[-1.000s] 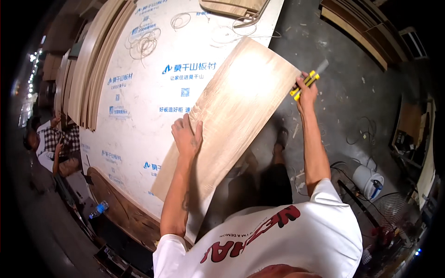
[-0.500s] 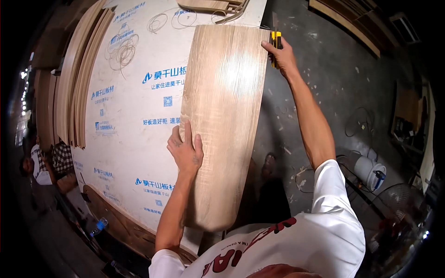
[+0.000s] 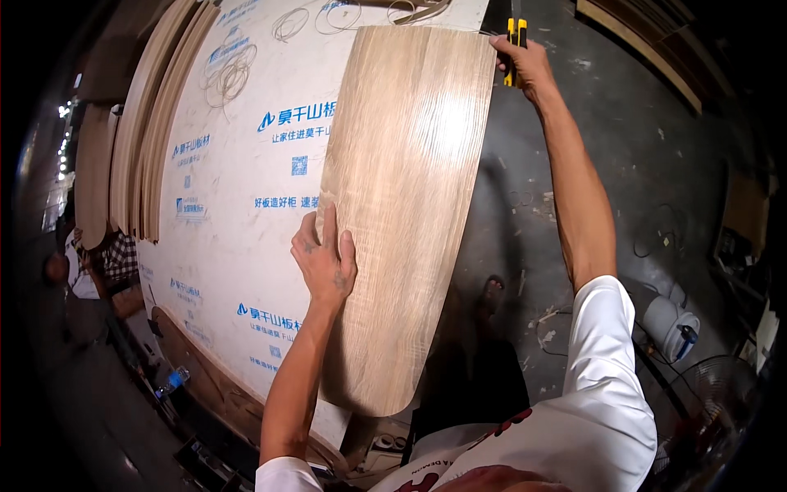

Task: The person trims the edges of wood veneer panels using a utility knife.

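Note:
A long wood-grain board [image 3: 410, 164] with rounded near corners lies along the right side of a white printed sheet [image 3: 238, 254]. My left hand [image 3: 324, 258] rests at the board's left edge, its index finger and thumb stretched apart on the top face. At the far right corner, my right hand [image 3: 529, 67] is closed around a yellow-and-black utility knife [image 3: 514, 53]. The knife stands nearly upright, with a thin metal blade pointing away from me. My right thumb reaches to the board's edge. Where the blade meets the edge, if it does, I cannot tell.
Stacked wooden panels [image 3: 156, 123] stand along the left side. Coils of thin edging strip [image 3: 229, 78] lie on the sheet. A white bucket [image 3: 668, 324] and a fan [image 3: 717, 394] are at the right on the grey floor [image 3: 566, 205]. Another person [image 3: 86, 275] sits at far left.
My right hand with the knife has slid away from me along the board's right edge, up to the far corner. The left hand keeps its place on the board. The view has shifted slightly.

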